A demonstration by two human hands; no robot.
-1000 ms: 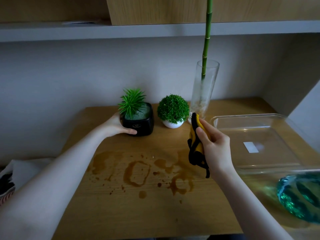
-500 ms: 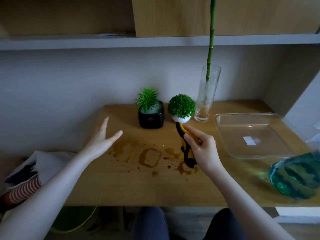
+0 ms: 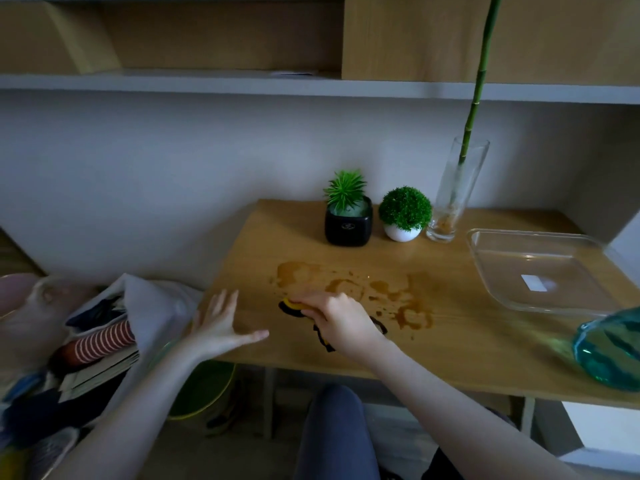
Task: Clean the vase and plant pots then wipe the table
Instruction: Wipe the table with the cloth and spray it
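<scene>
from the head camera, my right hand [image 3: 341, 320] has come down from where it hung in the air half a second ago and now presses the yellow and black cloth [image 3: 294, 306] onto the wooden table [image 3: 450, 348], fingers curled over it, at the near left edge of the brown spill [image 3: 377, 292]. before, the cloth dangled upright in front of the round green plant in its white pot [image 3: 403, 216]; now it lies bunched flat under my palm, with a black strip showing past my wrist. my left hand [image 3: 218, 323] has dropped too: it is spread, fingers straight and apart, at the table's left edge, holding nothing. whether it touches the wood i cannot tell.

the spiky plant in the black square pot [image 3: 348, 221], the white pot and the tall glass vase [image 3: 453, 199] with its bamboo stalk [image 3: 479, 81] stand in a row at the back, well apart from both hands, where they stood before. the clear glass dish [image 3: 533, 268] sits on the right, and a teal glass vessel [image 3: 609, 351] at the near right edge. left of the table is an open bag [image 3: 114, 327] of cloth and books.
</scene>
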